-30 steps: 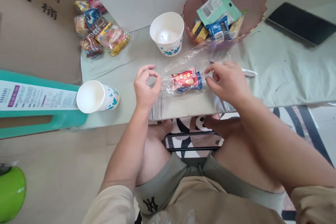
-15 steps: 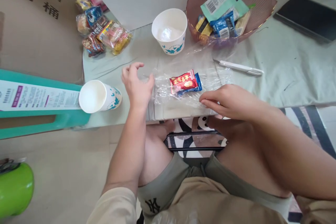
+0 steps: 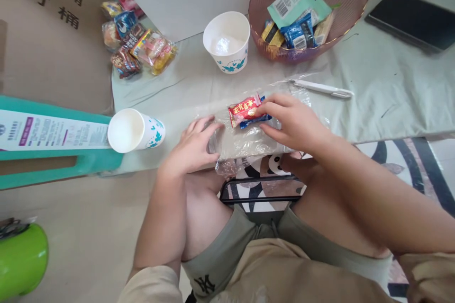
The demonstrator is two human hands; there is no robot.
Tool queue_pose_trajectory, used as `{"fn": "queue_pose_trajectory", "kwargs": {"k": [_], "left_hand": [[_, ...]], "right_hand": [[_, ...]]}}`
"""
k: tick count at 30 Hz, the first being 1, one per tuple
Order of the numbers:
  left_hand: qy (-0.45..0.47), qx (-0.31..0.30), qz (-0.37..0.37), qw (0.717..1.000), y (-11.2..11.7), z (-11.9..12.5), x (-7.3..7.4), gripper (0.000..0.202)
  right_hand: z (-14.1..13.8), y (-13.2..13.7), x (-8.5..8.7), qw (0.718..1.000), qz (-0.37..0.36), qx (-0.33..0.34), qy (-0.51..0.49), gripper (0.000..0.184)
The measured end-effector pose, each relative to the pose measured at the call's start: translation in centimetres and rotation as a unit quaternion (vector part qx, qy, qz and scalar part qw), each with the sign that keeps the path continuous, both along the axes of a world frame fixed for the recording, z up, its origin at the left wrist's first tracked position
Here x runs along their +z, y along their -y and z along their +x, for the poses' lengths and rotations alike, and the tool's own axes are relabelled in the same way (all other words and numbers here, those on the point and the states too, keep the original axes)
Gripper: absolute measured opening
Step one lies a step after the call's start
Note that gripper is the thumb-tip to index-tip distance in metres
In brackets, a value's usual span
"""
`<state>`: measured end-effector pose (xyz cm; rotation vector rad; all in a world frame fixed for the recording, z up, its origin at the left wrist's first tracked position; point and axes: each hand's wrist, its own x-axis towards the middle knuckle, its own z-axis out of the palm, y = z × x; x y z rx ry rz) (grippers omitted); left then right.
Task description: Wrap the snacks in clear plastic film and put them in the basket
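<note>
A red snack packet (image 3: 242, 110) lies partly over a blue snack packet (image 3: 254, 121) on a sheet of clear plastic film (image 3: 241, 143), at the table's near edge. My right hand (image 3: 293, 123) reaches over their right end, fingertips touching the packets, with the thumb apart from the fingers. At the film's left side is my left hand (image 3: 194, 147), its fingers spread and curved, touching the crinkled plastic. Part of the film hangs over the front edge.
Behind the film stands a white paper cup (image 3: 232, 64); another paper cup (image 3: 152, 132) lies tipped at left. A white utility knife (image 3: 323, 88), a pink bowl (image 3: 346, 4) of snacks, a dark phone-like slab (image 3: 408, 19) and a snack pile (image 3: 131, 42) surround them.
My right hand has moved left and up from the film's near edge onto the packets. My left hand has come down and right to the film's left side. Some film now drapes over the edge.
</note>
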<state>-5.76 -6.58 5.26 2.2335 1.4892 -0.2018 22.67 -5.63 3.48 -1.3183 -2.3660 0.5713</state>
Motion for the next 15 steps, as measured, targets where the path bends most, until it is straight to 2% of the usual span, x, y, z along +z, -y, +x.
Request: {"fn": "queue_pose_trajectory", "kwargs": {"k": [3, 5, 7, 11, 15], "left_hand": [[0.014, 0.019, 0.022, 0.999, -0.3, 0.1, 0.5, 0.072], [0.067, 0.062, 0.073, 0.993, -0.8, 0.9, 0.7, 0.054], [0.144, 0.112, 0.101, 0.978, -1.7, 2.1, 0.5, 0.040], [0.307, 0.159, 0.093, 0.934, -3.8, 4.3, -1.4, 0.036], [0.382, 0.192, 0.129, 0.895, -5.2, 5.1, -3.6, 0.040]], "right_hand": [[-1.1, -0.9, -1.1, 0.999, 0.038, 0.002, -0.014, 0.050], [-1.7, -1.4, -1.6, 1.000, 0.014, 0.017, -0.002, 0.063], [-2.2, -1.8, -1.9, 1.000, -0.009, 0.026, 0.004, 0.067], [-2.4, -2.9, -2.5, 1.000, -0.025, 0.012, -0.003, 0.065], [-1.7, -3.8, -2.9, 0.996, -0.050, 0.027, -0.074, 0.052]]}}
